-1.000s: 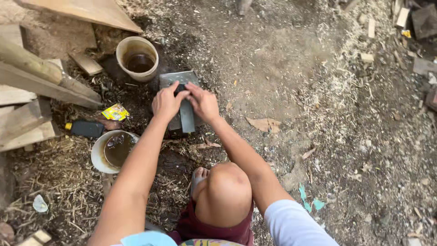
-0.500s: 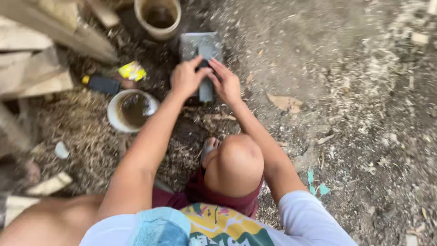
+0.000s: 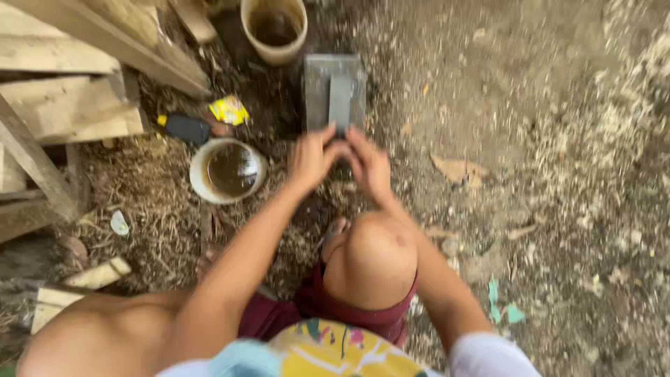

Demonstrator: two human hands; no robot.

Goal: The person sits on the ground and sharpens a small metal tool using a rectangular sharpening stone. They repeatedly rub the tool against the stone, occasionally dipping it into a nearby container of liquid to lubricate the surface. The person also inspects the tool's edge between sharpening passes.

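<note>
Both hands grip flat blade, long axis pointing away.

Bare earth yard in soft daylight, strewn with sawdust and scraps.

The dirt ground is dark and damp at the middle, paler with sawdust at the right. Rough wooden planks lean at the upper left above dry straw. A dead leaf and small teal scraps lie on the soil.
</note>
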